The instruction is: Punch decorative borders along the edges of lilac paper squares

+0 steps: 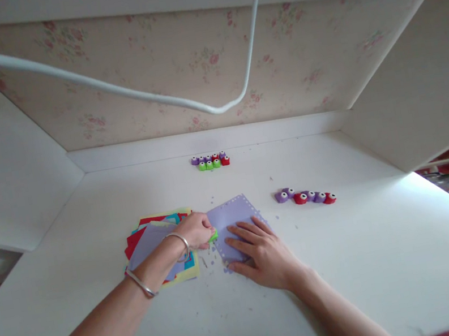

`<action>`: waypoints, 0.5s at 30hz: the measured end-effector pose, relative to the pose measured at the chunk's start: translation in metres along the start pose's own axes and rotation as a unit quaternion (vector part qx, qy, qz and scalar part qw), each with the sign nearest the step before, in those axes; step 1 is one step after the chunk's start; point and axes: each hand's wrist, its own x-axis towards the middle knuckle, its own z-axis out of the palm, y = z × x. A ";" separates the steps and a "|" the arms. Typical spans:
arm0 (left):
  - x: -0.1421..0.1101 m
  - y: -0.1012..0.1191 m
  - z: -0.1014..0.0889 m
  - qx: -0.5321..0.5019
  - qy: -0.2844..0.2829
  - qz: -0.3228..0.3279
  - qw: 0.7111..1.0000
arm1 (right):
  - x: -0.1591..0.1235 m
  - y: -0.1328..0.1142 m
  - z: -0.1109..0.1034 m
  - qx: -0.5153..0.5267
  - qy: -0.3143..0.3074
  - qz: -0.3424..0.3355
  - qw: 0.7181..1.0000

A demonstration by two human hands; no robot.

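Note:
My left hand (198,229) is closed around a small green craft punch (213,236), at the left edge of a purple sheet of paper (226,216). Small punched holes run along several edges of that sheet. My right hand (257,248) lies on the sheet with its fingers spread, pressing it to the table. Under my left wrist is a stack of coloured paper (137,240), with purple on top and red, blue and yellow edges showing. Tiny paper bits (211,256) are scattered between the stack and the sheet.
Several purple, red and green punches (209,164) stand grouped at the back of the white table (379,268). Another row of purple and red punches (310,196) is to the right. A white cable (143,94) hangs across the upper view. White side panels and a flowered wall enclose the table.

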 end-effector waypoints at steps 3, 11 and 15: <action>0.000 -0.001 0.000 0.002 0.001 0.007 1.000 | -0.001 -0.001 0.000 -0.004 0.006 -0.002 1.000; -0.018 -0.011 -0.006 0.020 0.018 0.097 0.995 | -0.002 -0.001 0.000 -0.008 0.016 -0.007 1.000; -0.032 -0.015 -0.002 0.037 0.068 0.144 0.986 | -0.002 -0.001 0.001 -0.005 0.018 -0.008 1.000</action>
